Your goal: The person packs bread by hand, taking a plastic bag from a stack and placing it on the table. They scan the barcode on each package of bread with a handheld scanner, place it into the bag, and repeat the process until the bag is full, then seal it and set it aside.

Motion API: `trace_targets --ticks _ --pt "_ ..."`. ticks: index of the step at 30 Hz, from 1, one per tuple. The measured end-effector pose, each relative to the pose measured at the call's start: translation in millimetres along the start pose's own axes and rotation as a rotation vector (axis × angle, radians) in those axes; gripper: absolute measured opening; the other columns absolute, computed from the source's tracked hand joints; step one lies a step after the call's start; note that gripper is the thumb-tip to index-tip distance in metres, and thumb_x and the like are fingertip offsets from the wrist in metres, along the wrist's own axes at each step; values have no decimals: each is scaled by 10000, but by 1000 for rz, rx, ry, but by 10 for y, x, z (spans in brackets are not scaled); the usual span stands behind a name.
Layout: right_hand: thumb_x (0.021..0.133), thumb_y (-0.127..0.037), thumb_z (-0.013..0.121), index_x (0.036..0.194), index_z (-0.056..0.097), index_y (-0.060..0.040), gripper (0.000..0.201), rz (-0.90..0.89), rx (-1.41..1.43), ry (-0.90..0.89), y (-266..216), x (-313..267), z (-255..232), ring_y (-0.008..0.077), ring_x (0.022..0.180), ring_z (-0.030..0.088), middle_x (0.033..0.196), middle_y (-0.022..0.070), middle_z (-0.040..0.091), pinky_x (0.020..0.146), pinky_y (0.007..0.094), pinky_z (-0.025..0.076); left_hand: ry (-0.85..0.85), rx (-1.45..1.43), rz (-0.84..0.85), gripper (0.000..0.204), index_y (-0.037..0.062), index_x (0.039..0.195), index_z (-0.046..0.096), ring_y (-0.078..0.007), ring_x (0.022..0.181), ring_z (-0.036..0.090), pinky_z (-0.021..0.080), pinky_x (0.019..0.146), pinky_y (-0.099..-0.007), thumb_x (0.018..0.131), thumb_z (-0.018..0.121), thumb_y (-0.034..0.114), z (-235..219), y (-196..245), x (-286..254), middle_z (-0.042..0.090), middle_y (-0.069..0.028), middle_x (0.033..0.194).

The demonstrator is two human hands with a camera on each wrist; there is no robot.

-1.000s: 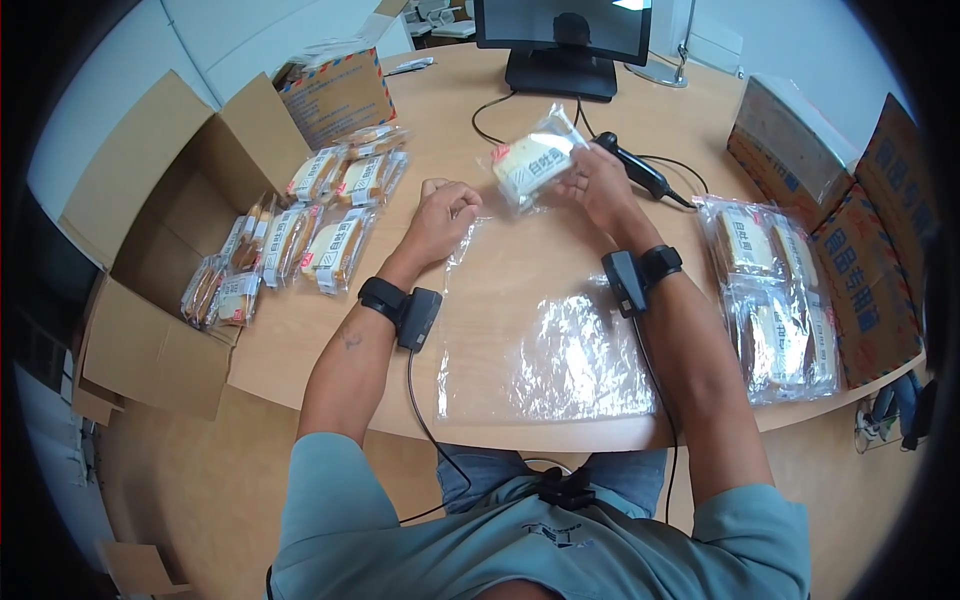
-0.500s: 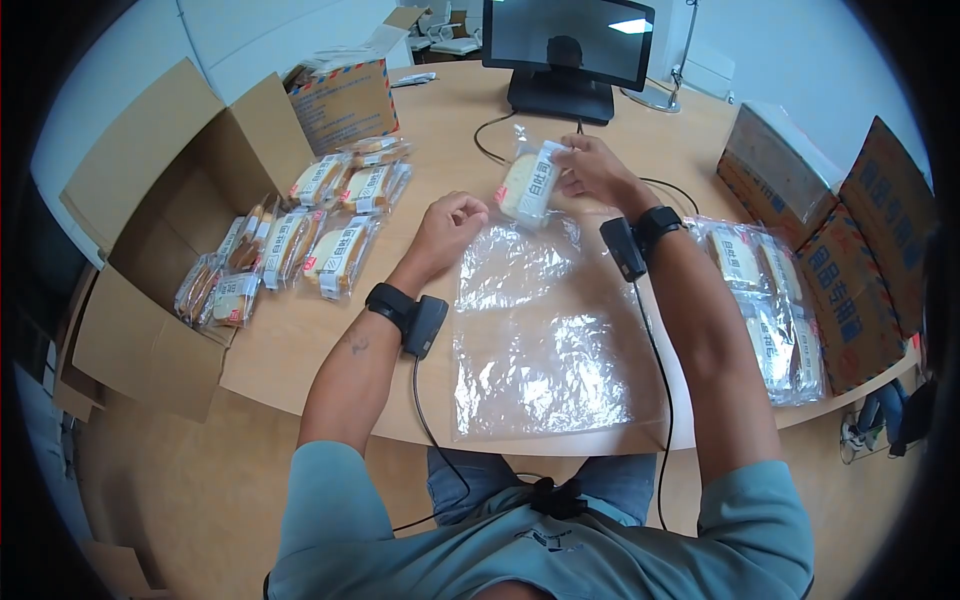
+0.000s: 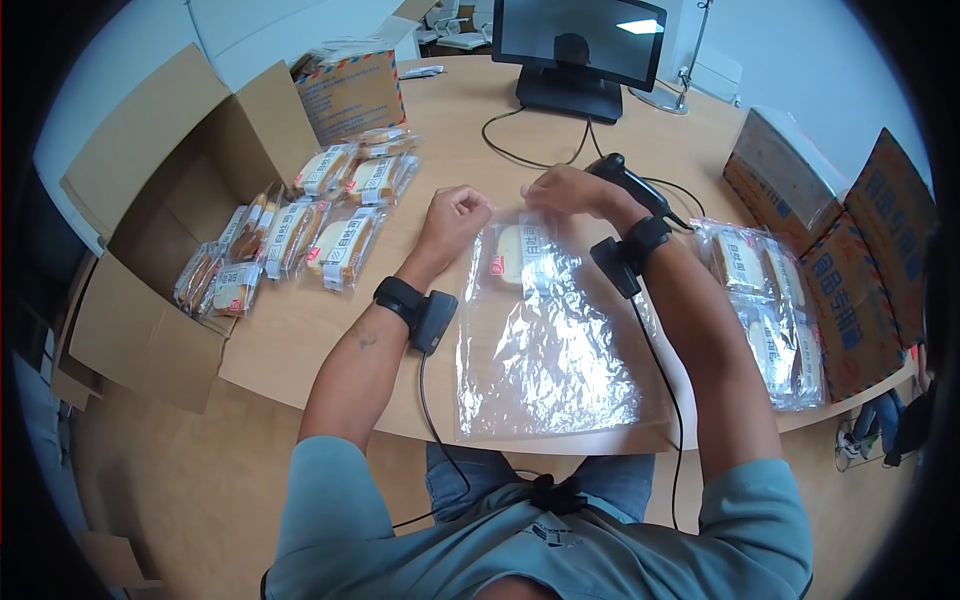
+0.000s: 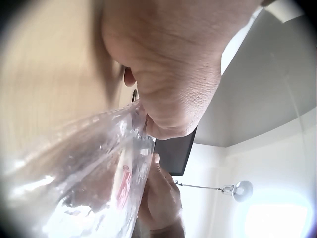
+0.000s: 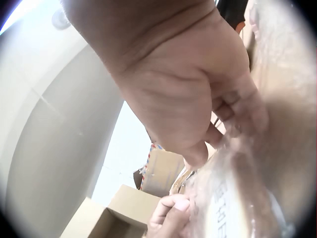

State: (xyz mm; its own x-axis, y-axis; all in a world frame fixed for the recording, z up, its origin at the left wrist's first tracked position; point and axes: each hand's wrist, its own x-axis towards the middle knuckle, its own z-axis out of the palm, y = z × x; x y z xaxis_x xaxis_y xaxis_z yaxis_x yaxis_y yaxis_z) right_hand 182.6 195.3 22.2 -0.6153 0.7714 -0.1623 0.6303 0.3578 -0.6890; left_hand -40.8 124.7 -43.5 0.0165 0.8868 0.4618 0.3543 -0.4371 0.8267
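Note:
My left hand point(image 3: 457, 222) pinches the left corner of the mouth of a large clear plastic bag point(image 3: 545, 370), spread flat across the table. Just inside the bag's mouth lies a wrapped sandwich-bread packet point(image 3: 520, 256) with a white label and a red mark; its label also shows through film in the right wrist view. My right hand point(image 3: 575, 190) is bent over the top end of that packet. Its fingers point(image 5: 255, 116) blur behind film near the wrapper, and I cannot tell whether they grip it.
Several bread packets point(image 3: 345, 245) lie left, beside an open cardboard box point(image 3: 150, 330). Filled clear bags of bread point(image 3: 770, 345) lie right, before printed cartons point(image 3: 850, 290). A black scanner point(image 3: 632, 185), its cables and a monitor point(image 3: 575, 65) stand beyond my hands.
My right hand has brought the bread packet from above the table, down and toward me, into the bag's mouth. My left hand keeps its hold on the bag's corner.

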Motion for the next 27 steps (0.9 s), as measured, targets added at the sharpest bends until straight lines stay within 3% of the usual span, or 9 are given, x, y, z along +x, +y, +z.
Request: trace_targets --ticks 5,11,13,16,19,22,24,25,27 --pt "981 -353 554 974 697 27 406 68 -110 -29 -46 13 -13 194 758 635 853 94 681 721 323 529 7 41 -32 130 -2 834 687 -80 650 548 458 609 -254 822 667 127 1 -29 11 641 -18 718" --pt "969 -312 549 1056 690 18 369 3 194 -153 -114 -67 -35 192 816 663 909 68 700 759 336 533 13 82 -21 119 9 842 680 -90 667 553 454 621 -259 835 661 126 9 -22 0 637 -18 724" --pt "942 -300 574 1119 666 34 389 -135 -236 -92 -181 -50 -64 233 906 687 965 110 719 810 350 536 36 82 -8 129 1 835 677 -100 654 553 454 616 -264 838 659 129 -24 -62 -8 638 -25 712" --pt "900 -286 617 1158 652 30 410 -179 -485 19 -148 -143 44 287 960 687 999 159 721 830 367 527 33 321 90 187 -12 941 678 -194 788 592 499 720 -324 844 659 147 -24 -47 -1 668 -110 884" --pt "855 -273 663 1144 664 11 406 -230 -447 171 108 -74 111 323 939 682 994 201 709 829 375 526 86 573 245 354 -7 1136 645 -301 1078 563 472 947 -382 855 673 207 -53 155 -42 606 -196 1176" --pt "807 -239 711 1125 664 20 412 -143 -390 237 134 -90 180 341 946 681 987 220 702 831 398 525 -23 436 376 480 23 1220 622 -362 1198 487 398 1032 -418 810 670 266 -31 509 -99 589 -203 1228" --pt "812 -257 703 1128 666 10 415 -143 -422 243 164 -123 229 360 988 667 1020 231 694 857 413 516 -367 523 372 573 40 1296 575 -394 1313 410 331 1096 -469 860 632 408 55 690 -240 543 -216 1322" --pt "817 -276 695 1131 668 0 419 -147 -458 254 168 -135 249 379 1029 653 1052 242 686 883 429 507 -364 530 364 573 40 1296 575 -394 1313 410 331 1096 -469 860 632 408 103 715 -317 543 -216 1322" --pt "819 -260 692 1130 665 1 408 -169 -485 281 161 -199 263 388 1021 652 1035 244 687 879 431 506 -657 797 280 707 90 1477 402 -418 1465 186 149 1179 -550 941 517 537 131 770 -439 307 -223 1553"
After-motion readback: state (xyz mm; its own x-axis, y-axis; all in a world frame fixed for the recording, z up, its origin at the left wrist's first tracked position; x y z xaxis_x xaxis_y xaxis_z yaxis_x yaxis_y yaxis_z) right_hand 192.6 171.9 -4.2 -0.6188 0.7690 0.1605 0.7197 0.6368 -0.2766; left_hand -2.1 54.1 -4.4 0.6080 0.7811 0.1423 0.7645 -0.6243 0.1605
